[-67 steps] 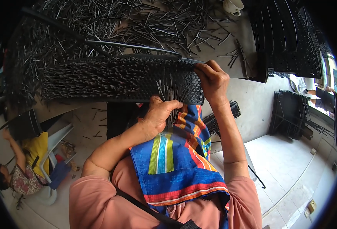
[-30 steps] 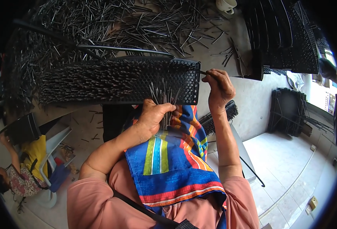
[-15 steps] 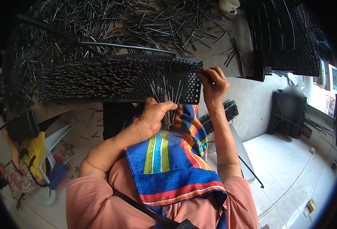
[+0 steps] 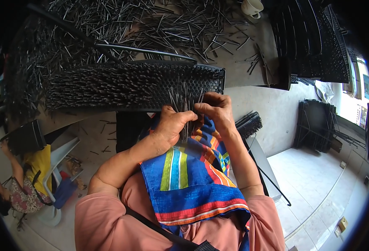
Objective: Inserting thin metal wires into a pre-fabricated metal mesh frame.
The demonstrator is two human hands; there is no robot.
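A bundle of thin dark strips [image 4: 185,100] stands in my left hand [image 4: 170,127], whose fingers and thumb are wrapped round it. My right hand [image 4: 218,112] is against the right side of that bundle, thumb and forefinger pinched at a strip; its fingertips are partly hidden. Just beyond both hands lies a long black panel [image 4: 213,77] full of round holes. Dense rows of strip ends [image 4: 105,85] stick up from its left and middle parts, while many holes at the right end show bare. A patterned blue cloth [image 4: 197,175] covers my lap.
Heaped loose strips [image 4: 163,27] cover the table behind the panel, with a metal rod [image 4: 147,52] in front of them. A cream mug [image 4: 252,7] stands at the back. Black perforated panels [image 4: 306,42] are stacked at right. Another person [image 4: 19,186] sits at far left.
My right hand has come from the panel's right end down and left to the bundle. My left hand keeps its hold on the strips, nearly in place.
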